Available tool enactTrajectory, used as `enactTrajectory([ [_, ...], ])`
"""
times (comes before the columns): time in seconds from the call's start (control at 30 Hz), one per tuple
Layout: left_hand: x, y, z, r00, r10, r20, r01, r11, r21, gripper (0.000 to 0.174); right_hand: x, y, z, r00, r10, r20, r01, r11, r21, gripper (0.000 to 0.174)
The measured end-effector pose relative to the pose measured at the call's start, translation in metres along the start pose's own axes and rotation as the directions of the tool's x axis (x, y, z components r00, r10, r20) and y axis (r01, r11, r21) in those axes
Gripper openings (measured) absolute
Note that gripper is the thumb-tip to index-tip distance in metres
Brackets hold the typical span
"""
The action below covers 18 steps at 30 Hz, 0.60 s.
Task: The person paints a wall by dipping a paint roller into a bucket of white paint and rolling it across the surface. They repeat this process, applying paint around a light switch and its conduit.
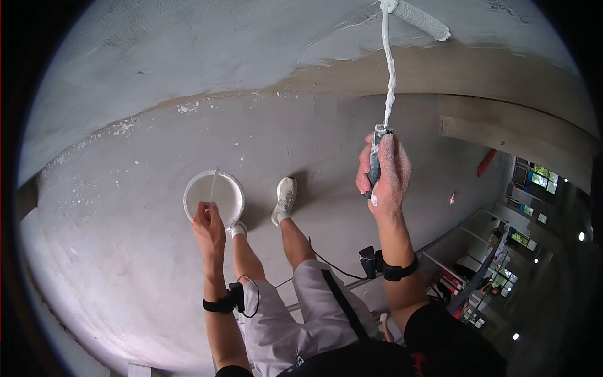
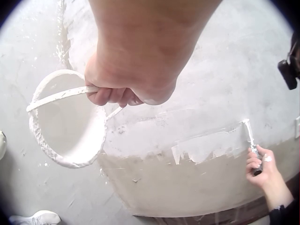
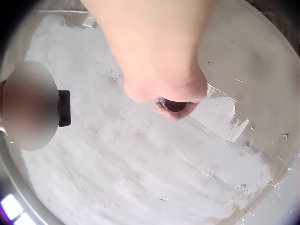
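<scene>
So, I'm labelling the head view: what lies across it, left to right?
Bucket → shoe → right hand gripping the roller handle → red bar.

Right hand (image 1: 384, 176) gripped round the paint-spattered handle of a paint roller (image 1: 390, 69), arm raised. White-coated shaft runs up to the roller sleeve, which lies against the wall (image 1: 188, 44) at the edge of the white-painted area, beside a bare brown band (image 1: 490, 69). Left hand (image 1: 209, 225) lower, fingers curled on the thin wire handle (image 1: 213, 182) of a round bucket (image 1: 188, 196) with white contents, seen against the grey floor (image 1: 125, 251), near one white shoe (image 1: 286, 195).
</scene>
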<state>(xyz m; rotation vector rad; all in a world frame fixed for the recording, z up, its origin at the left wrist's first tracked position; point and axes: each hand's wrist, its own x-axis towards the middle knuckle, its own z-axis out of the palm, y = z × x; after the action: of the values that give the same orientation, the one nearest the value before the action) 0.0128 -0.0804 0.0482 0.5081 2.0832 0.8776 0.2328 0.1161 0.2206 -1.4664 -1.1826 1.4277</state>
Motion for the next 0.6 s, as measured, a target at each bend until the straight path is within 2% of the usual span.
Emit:
enactTrajectory([
  [0.03,0.000,0.000,0.002,1.000,0.017,-0.006,-0.017,1.000,-0.003,0.023,0.001,0.000,-0.002,1.000,-0.009,-0.004,0.009,1.000,-0.013,0.033],
  [0.1,0.001,0.001,0.004,1.000,0.009,0.005,-0.009,1.000,-0.014,0.023,0.005,0.008,-0.005,0.990,0.113,0.080,-0.119,0.990,0.076,0.037],
  [0.13,0.002,0.004,0.004,1.000,0.001,0.009,-0.001,1.000,-0.012,0.022,0.008,0.015,-0.006,0.991,0.103,0.083,-0.108,0.992,0.067,0.037],
  [0.2,0.002,0.010,0.003,1.000,-0.001,0.013,0.001,1.000,-0.013,0.023,0.015,0.034,-0.006,0.964,0.202,0.173,-0.228,0.962,0.149,0.043],
  [0.3,0.002,0.014,0.000,1.000,-0.004,0.029,0.005,0.998,-0.059,0.023,0.023,0.066,0.000,0.945,0.281,0.164,-0.304,0.943,0.133,0.050],
  [0.47,-0.002,0.021,-0.007,0.999,-0.024,0.038,0.025,0.999,-0.028,0.023,0.043,0.127,-0.003,0.919,0.351,0.179,-0.370,0.925,0.084,0.051],
  [0.53,-0.001,0.014,-0.006,0.999,-0.024,0.036,0.025,0.999,-0.037,0.023,0.049,0.138,0.000,0.909,0.409,0.087,-0.410,0.912,0.003,0.052],
  [0.6,0.001,0.010,-0.006,0.999,-0.020,0.030,0.022,0.998,-0.052,0.024,0.050,0.140,0.001,0.906,0.417,0.074,-0.419,0.908,0.013,0.051],
])
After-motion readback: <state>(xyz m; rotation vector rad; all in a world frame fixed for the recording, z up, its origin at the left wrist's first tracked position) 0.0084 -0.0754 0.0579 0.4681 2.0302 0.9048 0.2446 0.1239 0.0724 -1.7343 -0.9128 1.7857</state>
